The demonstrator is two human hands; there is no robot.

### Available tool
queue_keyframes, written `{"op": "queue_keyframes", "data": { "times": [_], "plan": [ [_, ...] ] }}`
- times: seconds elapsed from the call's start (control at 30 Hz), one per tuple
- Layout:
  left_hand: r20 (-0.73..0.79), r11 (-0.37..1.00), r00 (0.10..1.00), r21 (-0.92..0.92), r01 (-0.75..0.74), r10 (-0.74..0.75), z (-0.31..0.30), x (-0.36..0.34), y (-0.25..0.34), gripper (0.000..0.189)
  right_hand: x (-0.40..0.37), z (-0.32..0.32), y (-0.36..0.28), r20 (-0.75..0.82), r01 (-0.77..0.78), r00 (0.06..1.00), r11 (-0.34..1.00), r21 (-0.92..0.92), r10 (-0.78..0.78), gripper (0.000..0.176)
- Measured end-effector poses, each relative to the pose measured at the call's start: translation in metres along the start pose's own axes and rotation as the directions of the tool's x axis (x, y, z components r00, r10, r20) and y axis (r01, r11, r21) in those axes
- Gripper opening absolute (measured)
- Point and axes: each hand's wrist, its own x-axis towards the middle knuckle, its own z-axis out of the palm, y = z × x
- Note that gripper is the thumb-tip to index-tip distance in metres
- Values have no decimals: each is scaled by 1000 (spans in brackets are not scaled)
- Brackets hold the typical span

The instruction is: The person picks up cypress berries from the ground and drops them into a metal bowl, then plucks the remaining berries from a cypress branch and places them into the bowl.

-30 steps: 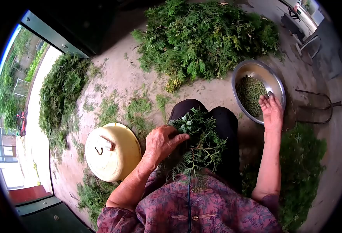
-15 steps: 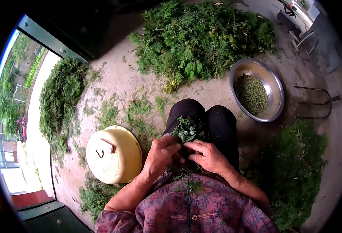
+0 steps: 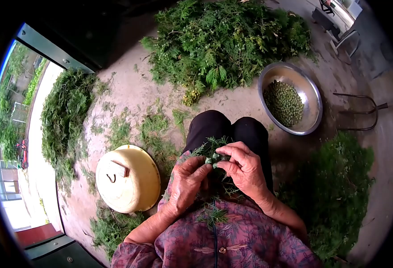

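Note:
Over my lap, my left hand (image 3: 187, 184) is closed on an evergreen sprig (image 3: 216, 144) with feathery green leaves. Pale green cones (image 3: 212, 158) show on it between my two hands. The thumb and fingers of my right hand (image 3: 244, 169) pinch at these cones from the right. Where exactly the left fingers grip the stem is hidden. Loose leafy bits (image 3: 214, 215) cling to my patterned shirt below the hands.
A large heap of evergreen branches (image 3: 232, 44) lies ahead. Right of it stands a steel bowl (image 3: 313, 100) with green cones (image 3: 284, 102), near a fork head (image 3: 375, 111). An upturned yellow basin (image 3: 127, 190) sits left. More cut greenery lies right (image 3: 339, 192) and far left (image 3: 67, 120).
My right hand has risen, and its thumb and fingers now pinch at the cones. The left hand still holds the sprig. The view has shifted slightly.

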Motion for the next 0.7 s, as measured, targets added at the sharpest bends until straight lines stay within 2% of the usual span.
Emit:
{"op": "queue_keyframes", "data": {
  "times": [0.1,0.3,0.4,0.5,0.53,0.57,0.63,0.67,0.7],
  "plan": [
    [31,997,998,47,-61,60,1,-1,-2,18,1,11,-2,22,12,1000,996,-89,-10,32],
    [67,969,986,189,-160,150,1,-1,-6,19,2,13,9,-15,183,982,975,-125,-186,24],
    [55,981,990,133,-138,131,2,-1,-6,15,0,15,8,-20,95,995,994,-55,-96,18],
    [65,1000,998,15,-10,9,0,-1,-2,10,-2,12,6,75,-202,978,964,171,192,14],
    [68,999,997,-46,28,-24,0,-1,-1,9,-3,11,7,147,-403,915,843,356,375,9],
    [72,992,996,-107,64,-57,-2,-1,0,7,-1,9,3,209,-513,846,642,571,490,8],
    [69,969,993,-221,108,-95,-3,1,0,5,3,-2,15,250,-415,889,446,793,383,11],
    [62,955,993,-274,115,-102,-3,2,-2,4,5,-6,16,202,-394,895,489,778,398,12],
    [56,937,992,-326,123,-111,-3,2,-4,3,5,-9,17,194,-376,902,478,794,387,12]
  ]
}}
